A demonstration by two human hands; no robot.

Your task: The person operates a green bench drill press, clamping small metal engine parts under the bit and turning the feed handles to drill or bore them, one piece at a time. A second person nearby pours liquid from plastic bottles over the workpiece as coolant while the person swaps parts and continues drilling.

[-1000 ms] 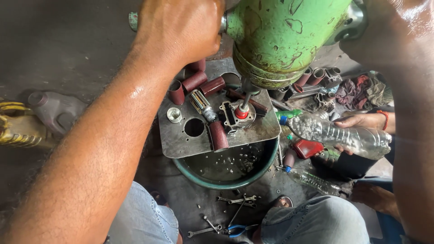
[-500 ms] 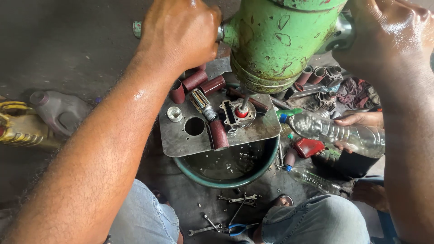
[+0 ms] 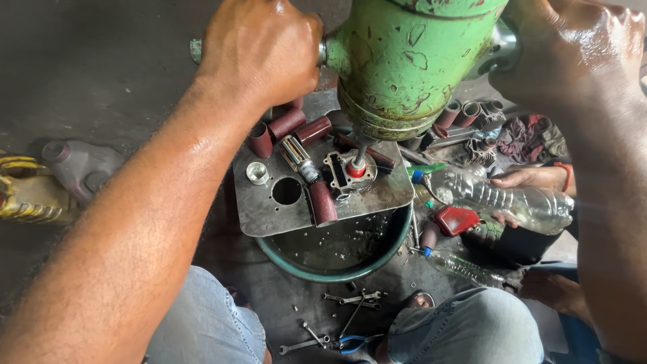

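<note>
Both hands are closed on side handles of a chipped green drill [image 3: 411, 61] at 12 o'clock: left hand [image 3: 259, 50], right hand [image 3: 573, 54]. Below it, a steel plate [image 3: 269, 219] over a round basin [image 3: 323, 269] holds a small metal part [image 3: 340, 172].

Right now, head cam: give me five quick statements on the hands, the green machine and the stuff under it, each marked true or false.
1. The left hand is closed around a handle on the side of the green machine. True.
2. The right hand rests on the floor. False: it grips the machine's other side, up high.
3. The metal plate lies over a green basin. True.
4. The clear plastic bottle stands upright on the plate. False: it lies tilted to the right of the plate, held by another person's hand.
5. Wrenches and blue-handled pliers lie on the floor below the basin. True.
</note>
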